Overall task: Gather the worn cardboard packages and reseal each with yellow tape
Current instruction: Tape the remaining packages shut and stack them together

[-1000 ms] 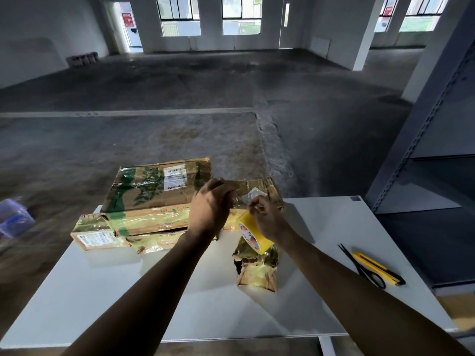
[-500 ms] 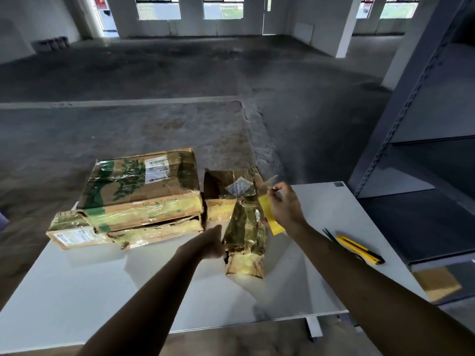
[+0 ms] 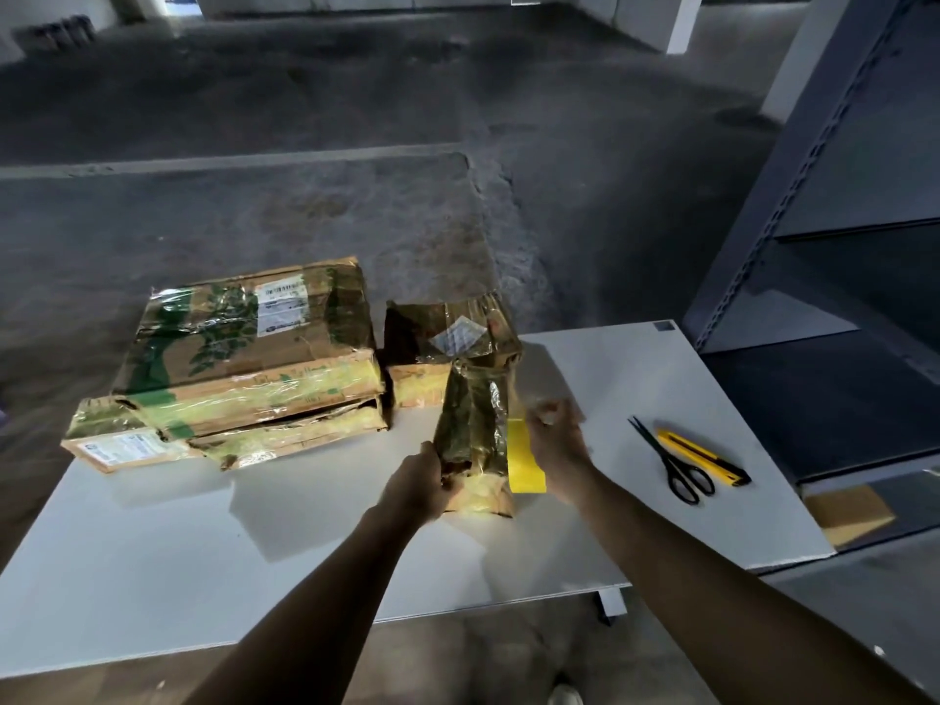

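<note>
Mid-reseal: your left grip (image 3: 422, 483) clamps the narrow package (image 3: 473, 424), right grip (image 3: 554, 442) pinches the yellow tape strip (image 3: 525, 463); next, press it on.

A wide grey concrete floor (image 3: 356, 94), stained and patchy, is crossed from left to right by a pale painted line (image 3: 229, 162). A white table (image 3: 152, 577) is set in the near part of the scene, and a pale leg (image 3: 610, 604) is seen under its right edge. At the right a dark blue-grey metal shelving unit (image 3: 859, 231) is placed, with a perforated upright (image 3: 798, 170) slanted across the view. A white pillar (image 3: 684, 22) is lit at the far right.
</note>
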The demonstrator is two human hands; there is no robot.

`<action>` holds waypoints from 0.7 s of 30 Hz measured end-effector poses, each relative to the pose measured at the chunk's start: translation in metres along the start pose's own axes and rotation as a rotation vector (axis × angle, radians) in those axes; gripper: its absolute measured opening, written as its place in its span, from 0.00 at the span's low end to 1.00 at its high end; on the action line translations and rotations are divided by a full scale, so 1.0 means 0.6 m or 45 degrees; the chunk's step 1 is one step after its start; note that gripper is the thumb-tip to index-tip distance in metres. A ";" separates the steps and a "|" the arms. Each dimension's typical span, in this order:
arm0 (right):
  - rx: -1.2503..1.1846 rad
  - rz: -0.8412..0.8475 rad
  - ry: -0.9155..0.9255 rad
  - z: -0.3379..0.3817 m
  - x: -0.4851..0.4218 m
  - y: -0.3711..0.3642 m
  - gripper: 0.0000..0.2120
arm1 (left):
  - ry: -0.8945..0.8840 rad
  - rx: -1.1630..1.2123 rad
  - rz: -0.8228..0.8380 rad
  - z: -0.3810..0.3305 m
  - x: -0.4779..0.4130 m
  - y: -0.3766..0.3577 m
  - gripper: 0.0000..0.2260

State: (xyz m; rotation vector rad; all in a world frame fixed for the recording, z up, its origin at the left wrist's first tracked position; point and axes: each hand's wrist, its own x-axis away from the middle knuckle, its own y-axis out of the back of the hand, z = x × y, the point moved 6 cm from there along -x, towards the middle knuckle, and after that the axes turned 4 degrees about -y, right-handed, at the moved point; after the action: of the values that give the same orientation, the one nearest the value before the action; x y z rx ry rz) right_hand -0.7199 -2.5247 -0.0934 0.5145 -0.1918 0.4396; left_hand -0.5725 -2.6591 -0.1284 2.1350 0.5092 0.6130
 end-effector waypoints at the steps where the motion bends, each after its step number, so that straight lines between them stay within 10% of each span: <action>1: -0.013 -0.002 0.009 0.001 -0.002 0.000 0.09 | -0.005 0.006 -0.023 0.002 -0.001 0.000 0.19; 12: 0.125 0.046 0.190 0.083 -0.013 0.036 0.20 | -0.095 -0.032 -0.473 -0.042 -0.001 0.146 0.11; 21: 0.239 0.063 0.440 0.140 0.010 0.037 0.12 | 0.170 -0.126 -0.253 -0.028 -0.003 0.147 0.13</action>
State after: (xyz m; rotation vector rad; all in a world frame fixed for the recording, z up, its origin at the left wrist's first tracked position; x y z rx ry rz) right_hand -0.7304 -2.5485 -0.0102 0.6092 0.1710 0.5909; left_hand -0.5711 -2.6997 -0.0486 1.9304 0.7395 0.6566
